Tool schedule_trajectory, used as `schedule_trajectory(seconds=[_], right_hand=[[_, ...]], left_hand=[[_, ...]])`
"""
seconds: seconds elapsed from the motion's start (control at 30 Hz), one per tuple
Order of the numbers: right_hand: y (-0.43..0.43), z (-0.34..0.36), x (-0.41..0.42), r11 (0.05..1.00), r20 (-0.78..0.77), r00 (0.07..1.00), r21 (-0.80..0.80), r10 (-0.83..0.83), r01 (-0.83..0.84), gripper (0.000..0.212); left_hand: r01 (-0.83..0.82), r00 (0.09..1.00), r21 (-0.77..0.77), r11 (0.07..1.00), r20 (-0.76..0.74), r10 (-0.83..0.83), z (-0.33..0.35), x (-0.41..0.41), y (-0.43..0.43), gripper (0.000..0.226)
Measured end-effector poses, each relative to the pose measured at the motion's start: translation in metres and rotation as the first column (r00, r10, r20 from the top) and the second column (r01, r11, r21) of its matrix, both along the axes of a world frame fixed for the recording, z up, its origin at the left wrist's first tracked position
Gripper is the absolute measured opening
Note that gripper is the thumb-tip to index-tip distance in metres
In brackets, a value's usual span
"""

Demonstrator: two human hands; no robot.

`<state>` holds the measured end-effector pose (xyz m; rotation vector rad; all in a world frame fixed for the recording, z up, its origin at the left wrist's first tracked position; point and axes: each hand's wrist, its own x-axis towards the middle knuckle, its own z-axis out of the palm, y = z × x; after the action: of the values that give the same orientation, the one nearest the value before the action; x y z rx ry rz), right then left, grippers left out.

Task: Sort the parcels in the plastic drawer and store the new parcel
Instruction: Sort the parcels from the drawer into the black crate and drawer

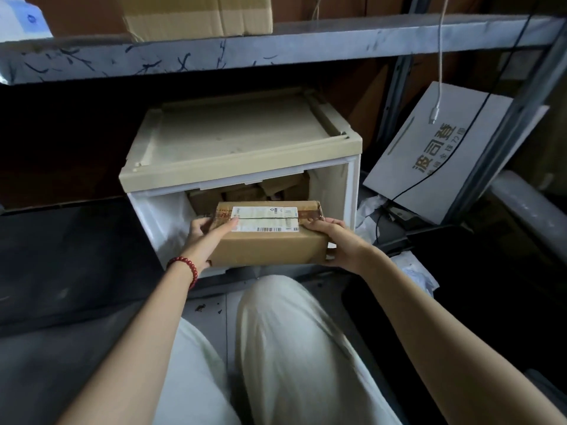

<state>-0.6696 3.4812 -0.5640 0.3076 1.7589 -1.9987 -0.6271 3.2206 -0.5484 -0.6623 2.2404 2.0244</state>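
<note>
Under a grey metal shelf (276, 47) at the top of the frame stands the plastic drawer (239, 148), open at centre. The new parcel (267, 240) is at its mouth — a stiff carton, light I think; left hand (207, 237) and right hand (339, 245) clasp its two ends, the best hold

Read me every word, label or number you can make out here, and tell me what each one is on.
"波司登": large gold characters on the white flat box leaning right of the plastic drawer.
Smaller line beneath it: ends in what looks like "72国"; the rest is blurred.
Shipping label on the cardboard parcel held by the left hand and right hand: barcodes and print, too small to read.
</note>
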Motion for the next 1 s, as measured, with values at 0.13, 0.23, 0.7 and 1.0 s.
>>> schedule_trajectory(seconds=[0.13, 0.23, 0.7, 1.0], right_hand=[[0.036, -0.013, 0.014, 0.998, 0.027, 0.999, -0.038, -0.047, 0.048, 0.073], [0.063, -0.02, 0.025, 0.997, 0.014, 0.998, -0.039, -0.067, 0.068, 0.085], [0.21, -0.034, 0.088, 0.951, -0.018, 0.951, -0.008, -0.308, 0.308, 0.08], [0.275, -0.079, 0.159, 0.73, 0.172, 0.716, 0.034, -0.677, 0.682, 0.039]], left_hand=[[0.137, 0.989, -0.014, 0.991, 0.065, -0.135, -0.009, -0.002, 0.021, 0.137], [0.233, 0.968, -0.017, 0.972, 0.096, -0.231, -0.003, 0.0, 0.049, 0.129], [0.473, 0.881, -0.075, 0.878, 0.057, -0.469, -0.009, -0.008, 0.195, 0.109], [0.635, 0.763, -0.253, 0.73, 0.059, -0.643, -0.051, 0.002, 0.318, 0.073]])
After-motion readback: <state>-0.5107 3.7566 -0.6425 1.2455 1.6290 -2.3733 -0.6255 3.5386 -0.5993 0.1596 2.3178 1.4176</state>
